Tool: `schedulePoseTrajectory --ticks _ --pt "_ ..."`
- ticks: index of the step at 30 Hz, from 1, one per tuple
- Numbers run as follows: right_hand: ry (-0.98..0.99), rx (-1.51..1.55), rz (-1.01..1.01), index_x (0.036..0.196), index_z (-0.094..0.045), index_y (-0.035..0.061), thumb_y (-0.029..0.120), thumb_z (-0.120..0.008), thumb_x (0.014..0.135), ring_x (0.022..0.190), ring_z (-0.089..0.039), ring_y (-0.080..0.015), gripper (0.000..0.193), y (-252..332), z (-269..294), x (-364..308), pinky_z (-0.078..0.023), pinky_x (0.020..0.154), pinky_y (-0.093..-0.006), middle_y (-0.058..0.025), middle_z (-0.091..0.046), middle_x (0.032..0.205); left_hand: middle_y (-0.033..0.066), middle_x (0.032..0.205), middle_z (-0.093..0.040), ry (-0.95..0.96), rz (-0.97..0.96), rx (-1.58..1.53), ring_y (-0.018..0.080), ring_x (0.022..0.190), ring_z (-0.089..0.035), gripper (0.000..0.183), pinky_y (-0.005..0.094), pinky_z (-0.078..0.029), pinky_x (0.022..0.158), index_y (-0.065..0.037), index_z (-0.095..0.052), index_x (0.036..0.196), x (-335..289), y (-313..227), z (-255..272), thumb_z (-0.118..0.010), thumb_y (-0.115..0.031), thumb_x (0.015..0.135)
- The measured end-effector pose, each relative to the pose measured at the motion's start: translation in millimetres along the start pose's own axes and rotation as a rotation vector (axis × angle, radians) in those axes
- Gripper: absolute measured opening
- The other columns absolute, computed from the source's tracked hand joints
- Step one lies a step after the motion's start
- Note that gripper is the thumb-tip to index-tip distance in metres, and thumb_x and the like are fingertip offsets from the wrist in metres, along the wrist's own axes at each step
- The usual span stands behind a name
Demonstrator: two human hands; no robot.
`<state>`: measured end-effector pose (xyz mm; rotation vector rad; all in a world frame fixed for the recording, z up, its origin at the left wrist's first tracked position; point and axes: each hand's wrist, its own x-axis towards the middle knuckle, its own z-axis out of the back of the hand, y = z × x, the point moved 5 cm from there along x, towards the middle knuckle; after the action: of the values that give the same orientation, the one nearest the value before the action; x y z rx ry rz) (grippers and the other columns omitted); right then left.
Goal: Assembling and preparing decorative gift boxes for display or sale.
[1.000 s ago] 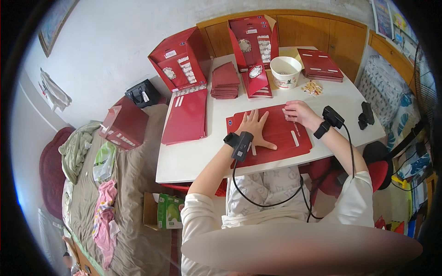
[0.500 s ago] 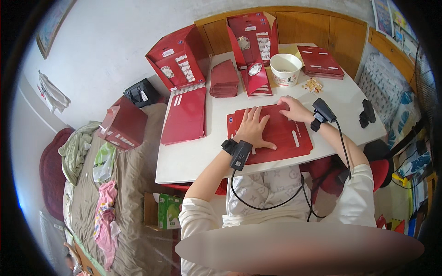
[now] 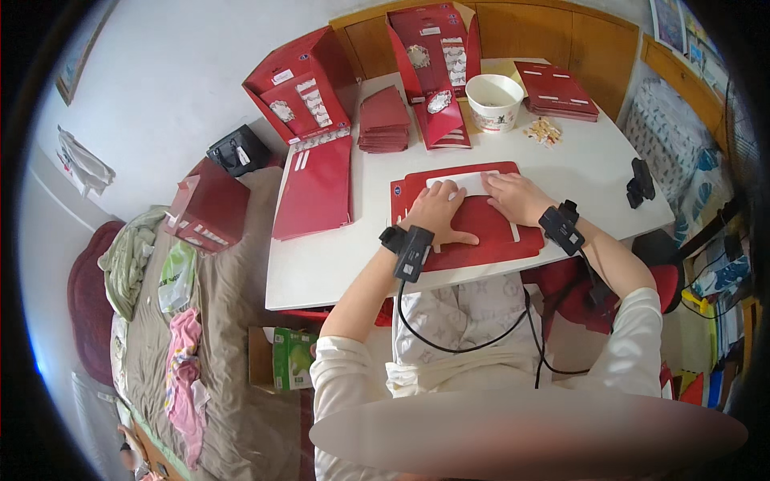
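Red card sheet (image 3: 473, 232) lies flat on white table (image 3: 593, 168), at near edge, directly in front of person. Left hand (image 3: 439, 215) open, palm down, fingers spread on sheet; pins it flat. Right hand (image 3: 513, 197) open, fingers resting beside white strip (image 3: 469, 183) at sheet's far edge, prob. to press it down. Stack of red cards (image 3: 383, 120) and paper bowl (image 3: 494, 101) sit farther back, within reach.

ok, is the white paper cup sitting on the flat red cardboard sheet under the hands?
No: the white paper cup stands on the bare white table, beyond the flat red cardboard sheet that both hands press.
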<state>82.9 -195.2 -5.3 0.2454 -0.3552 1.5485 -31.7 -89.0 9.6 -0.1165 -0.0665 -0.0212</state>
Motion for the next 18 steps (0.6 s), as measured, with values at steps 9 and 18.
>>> schedulePoseTrajectory --ticks 9,18 --pt "0.144 0.046 0.079 0.128 -0.041 -0.0022 0.017 -0.045 0.09 0.128 -0.035 -0.0265 0.043 8.1 -18.0 5.3 -0.03 0.105 -0.0352 -0.0162 -0.039 0.135 0.0262 0.142 -0.019 0.036 -0.105 -0.134 0.0367 0.134 -0.015 0.104 0.0385 -0.018 0.11 0.009 -0.02 0.136 6.3 7.2 -25.9 -0.059 -0.063 0.072" --pt "-0.01 0.139 -0.108 0.117 -0.051 -0.0023 0.021 -0.048 0.09 0.119 -0.044 -0.0275 0.036 4.3 -9.0 -5.1 -0.04 0.095 -0.0353 -0.0163 -0.047 0.128 0.0305 0.14 -0.021 0.095 0.08 0.169 0.038 0.134 -0.018 0.11 0.0485 -0.012 0.109 0.014 -0.021 0.133 -2.9 3.6 -22.2 -0.042 -0.076 0.072"
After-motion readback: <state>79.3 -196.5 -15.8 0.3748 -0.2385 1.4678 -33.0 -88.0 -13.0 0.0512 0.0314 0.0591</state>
